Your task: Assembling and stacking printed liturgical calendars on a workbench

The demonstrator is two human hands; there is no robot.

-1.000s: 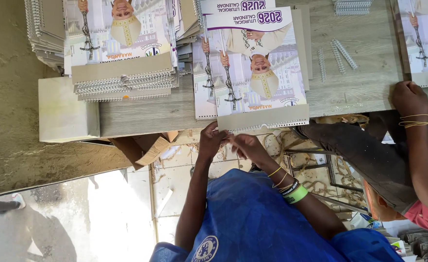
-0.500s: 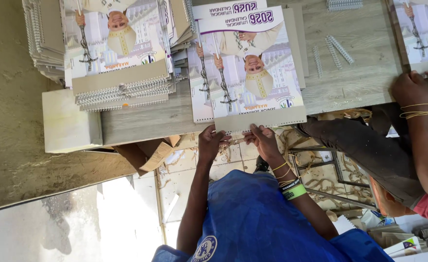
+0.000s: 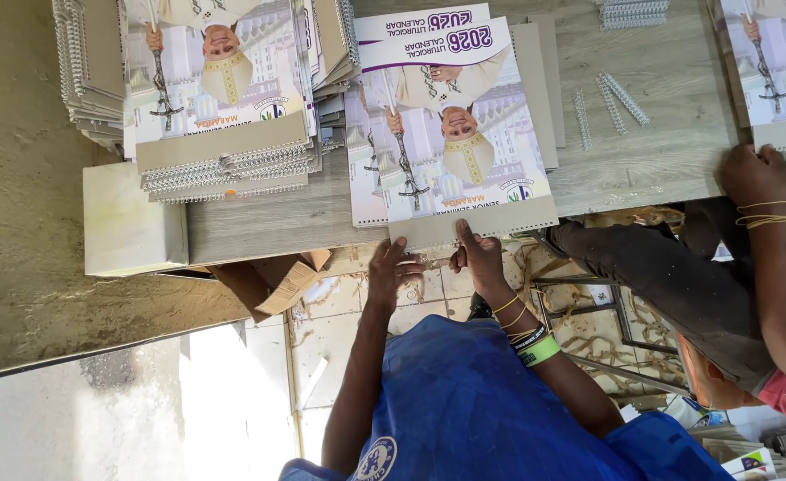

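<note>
left hand [image 3: 391, 267] and right hand [image 3: 477, 254] both pinch the calendar [image 3: 451, 142] at its overhanging grey backing edge. risk: the stack slides off the table [image 3: 642, 151], since little of that edge is supported.

One head-worn camera looks steeply down over a wooden table [image 3: 642, 151] from close range, the picture turned so the wearer's arms enter from the bottom edge.

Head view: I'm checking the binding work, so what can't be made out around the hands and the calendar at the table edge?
- Left hand: whatever it pinches is too small and covered by its own fingers.
- Right hand: its fingers are hidden under the grey cardboard edge of the printed wall calendar, so the grip is unclear.
- Top-right calendar stack: cut off by the frame, corner covered by another person's hand.
</note>
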